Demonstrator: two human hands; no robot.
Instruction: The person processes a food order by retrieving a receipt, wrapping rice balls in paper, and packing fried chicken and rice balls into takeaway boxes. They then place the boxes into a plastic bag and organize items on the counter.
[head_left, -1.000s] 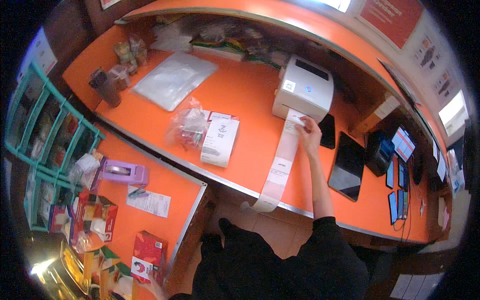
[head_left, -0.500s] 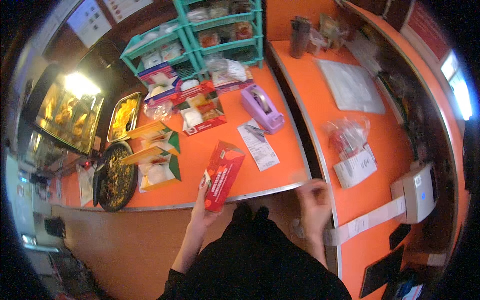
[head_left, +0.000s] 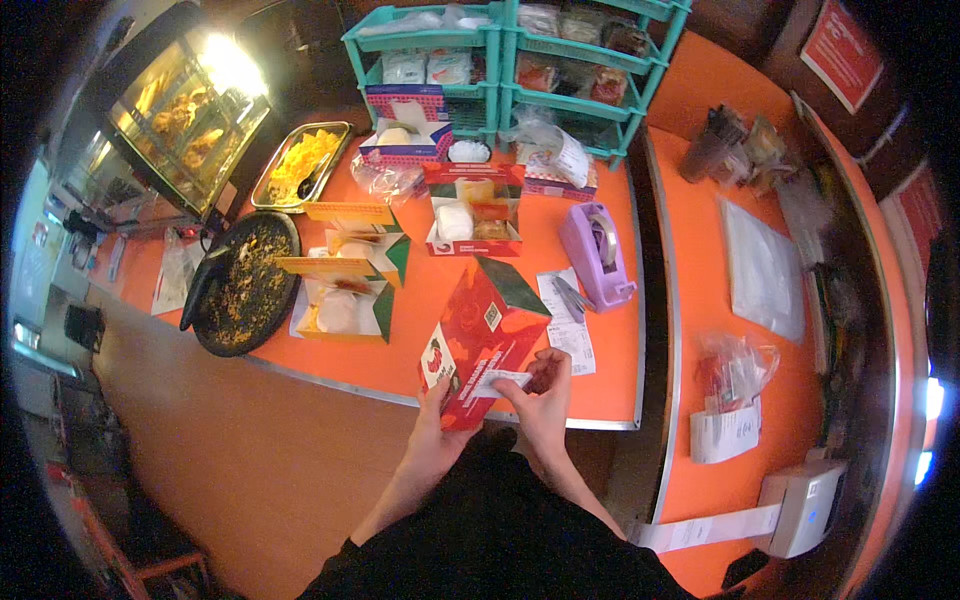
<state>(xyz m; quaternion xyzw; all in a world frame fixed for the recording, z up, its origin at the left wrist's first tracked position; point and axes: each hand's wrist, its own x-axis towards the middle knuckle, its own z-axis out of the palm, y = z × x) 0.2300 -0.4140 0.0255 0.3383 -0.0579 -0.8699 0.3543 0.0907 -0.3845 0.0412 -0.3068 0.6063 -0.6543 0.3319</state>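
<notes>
My left hand [head_left: 438, 440] grips the lower left side of a red cardboard food box [head_left: 488, 305], which is tilted and has a dark green panel at its upper end. Between the thumb and fingers of my right hand [head_left: 545, 405] is a small white label [head_left: 500, 383], lying against the front of the box. Just beyond the box, on the orange counter, stands an open red box [head_left: 473, 246] with food in its compartments. A receipt [head_left: 569, 330] with a stapler [head_left: 573, 299] on it lies right of my hands.
Beside the receipt sits a purple tape dispenser [head_left: 597, 262]. Open yellow-and-green boxes [head_left: 350, 315], a black round pan [head_left: 248, 290] and a metal tray [head_left: 325, 187] are at left. Teal racks [head_left: 505, 70] stand behind. A label printer [head_left: 805, 510] feeds out a strip [head_left: 715, 528] at right.
My right hand has come from the right counter's edge to the red box, now with a white label. The box has been raised closer to me, and the view has turned.
</notes>
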